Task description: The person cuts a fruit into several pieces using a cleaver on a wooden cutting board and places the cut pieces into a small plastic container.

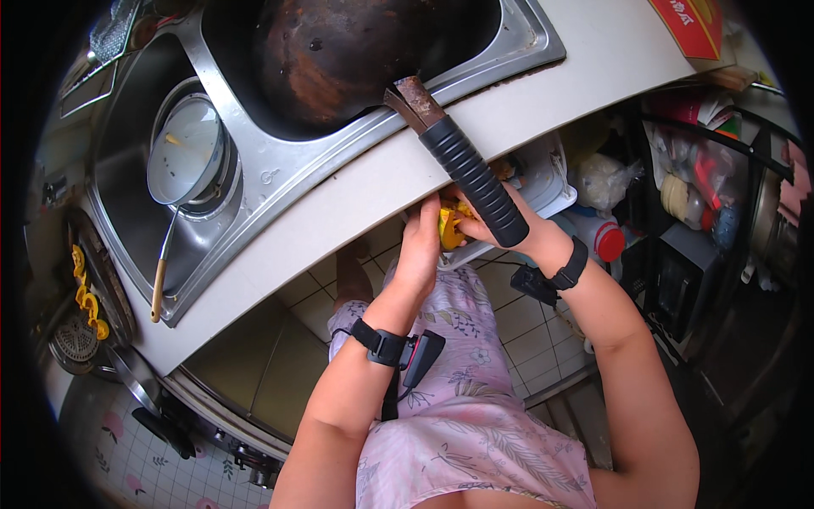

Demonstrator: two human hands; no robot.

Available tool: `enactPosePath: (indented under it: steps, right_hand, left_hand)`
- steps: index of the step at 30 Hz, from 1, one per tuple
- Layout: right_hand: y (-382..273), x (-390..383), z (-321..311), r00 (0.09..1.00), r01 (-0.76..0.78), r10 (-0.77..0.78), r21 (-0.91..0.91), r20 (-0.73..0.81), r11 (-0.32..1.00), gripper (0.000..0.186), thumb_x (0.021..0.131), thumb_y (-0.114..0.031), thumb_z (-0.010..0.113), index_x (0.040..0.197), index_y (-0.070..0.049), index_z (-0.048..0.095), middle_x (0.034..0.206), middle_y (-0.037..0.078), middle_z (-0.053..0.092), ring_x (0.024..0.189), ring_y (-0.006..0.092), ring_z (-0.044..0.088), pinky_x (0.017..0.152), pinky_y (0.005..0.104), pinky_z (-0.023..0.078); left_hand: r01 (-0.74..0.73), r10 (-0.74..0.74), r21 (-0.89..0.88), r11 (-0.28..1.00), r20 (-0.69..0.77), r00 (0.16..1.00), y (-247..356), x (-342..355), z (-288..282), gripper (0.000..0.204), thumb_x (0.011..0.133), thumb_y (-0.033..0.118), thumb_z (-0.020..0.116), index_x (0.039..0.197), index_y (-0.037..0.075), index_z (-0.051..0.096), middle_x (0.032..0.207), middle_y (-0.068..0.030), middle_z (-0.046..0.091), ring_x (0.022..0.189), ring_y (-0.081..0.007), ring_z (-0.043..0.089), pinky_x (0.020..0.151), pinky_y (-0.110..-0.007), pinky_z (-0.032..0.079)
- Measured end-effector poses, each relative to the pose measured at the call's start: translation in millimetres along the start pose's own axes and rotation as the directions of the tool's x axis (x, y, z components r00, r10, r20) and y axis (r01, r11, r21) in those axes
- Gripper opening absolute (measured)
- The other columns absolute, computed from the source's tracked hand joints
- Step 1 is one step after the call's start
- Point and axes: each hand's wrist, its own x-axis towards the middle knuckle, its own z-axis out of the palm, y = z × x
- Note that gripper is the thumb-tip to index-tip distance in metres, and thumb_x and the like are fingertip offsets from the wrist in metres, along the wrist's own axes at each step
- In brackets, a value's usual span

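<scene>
Below the counter's front edge, my left hand [420, 242] is closed on a yellow-orange piece of pumpkin [449, 231]. My right hand [538, 233] meets it from the other side, its fingers bent against the piece. Part of this hand is hidden behind the black ribbed handle [475, 178] of a wok, which juts over the edge. Stringy yellow bits show around the fingers. Under the hands is a white bin [553, 197] with scraps inside. The wok [339, 59], dark and scorched, sits in the right sink basin.
In the left basin of the steel sink [280, 157] a pale bowl [188, 144] rests, with a wooden-handled utensil [161, 276] reaching over the rim. Curved pumpkin slices [87, 297] lie at far left. A red box [691, 25] stands at far right of the counter [373, 199]; a shelf [721, 136] holds bags.
</scene>
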Motion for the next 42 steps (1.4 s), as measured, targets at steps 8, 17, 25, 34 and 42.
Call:
enactPosePath:
  steps: [8,17,25,34,42]
  right_hand:
    - [18.4,-1.4,13.1,0.997,-0.001,0.001,0.007,-0.08,1.0,0.014,0.075,-0.015,0.064,0.082,-0.003,0.059,0.07,0.011,0.062,0.064,0.0276,0.062,0.057,0.0337,0.048]
    - [29.4,-9.9,19.3,0.975,-0.169,0.183,0.111,-0.128,0.979,0.015,0.074,-0.014,0.062,0.081,-0.001,0.058,0.068,0.009,0.06,0.064,0.0182,0.059,0.059,0.0307,0.045]
    - [-4.7,-6.5,-8.9,0.953,-0.268,0.294,0.245,-0.073,0.932,0.017,0.074,-0.016,0.061,0.081,0.0,0.06,0.072,0.009,0.061,0.066,0.0185,0.059,0.061,0.0316,0.045]
    - [4.7,-1.2,21.1,0.926,-0.164,0.038,-0.31,-0.375,0.936,0.018,0.072,-0.013,0.069,0.086,-0.005,0.061,0.08,0.012,0.061,0.077,0.0326,0.057,0.069,0.0422,0.045]
    - [-6.7,-3.5,27.9,0.892,-0.44,0.273,-0.555,-0.361,0.706,0.008,0.069,-0.003,0.058,0.064,0.001,0.052,0.056,0.018,0.049,0.052,0.0334,0.047,0.051,0.0406,0.037]
  left_hand:
    - [0.009,-0.008,-0.092,0.996,0.009,1.0,-6.9,2.8,0.0,0.055,0.092,0.051,0.04,0.112,0.0,0.048,0.1,-0.0082,0.057,0.089,-0.0165,0.057,0.072,-0.029,0.049]
    - [-0.224,0.231,0.185,0.957,-0.017,0.973,-28.6,-4.7,3.0,0.041,0.093,0.037,0.045,0.111,0.0,0.046,0.1,-0.0103,0.054,0.088,-0.0143,0.05,0.079,-0.027,0.043]
    - [0.057,-0.001,-0.207,0.977,0.262,0.965,-3.5,-29.1,-18.6,0.05,0.09,0.044,0.042,0.119,0.003,0.047,0.109,-0.0131,0.058,0.1,-0.0226,0.057,0.083,-0.037,0.048]
    - [0.187,-0.012,-0.26,0.947,0.555,0.832,43.4,-71.4,-77.1,0.077,0.085,0.067,0.029,0.127,0.003,0.039,0.109,-0.0204,0.055,0.098,-0.028,0.057,0.074,-0.037,0.05]
    - [-0.144,0.258,-0.268,0.953,0.463,0.848,128.4,-167.1,-188.0,0.085,0.07,0.058,0.066,0.128,0.005,0.035,0.115,-0.0128,0.05,0.104,-0.0239,0.054,0.08,-0.039,0.051]
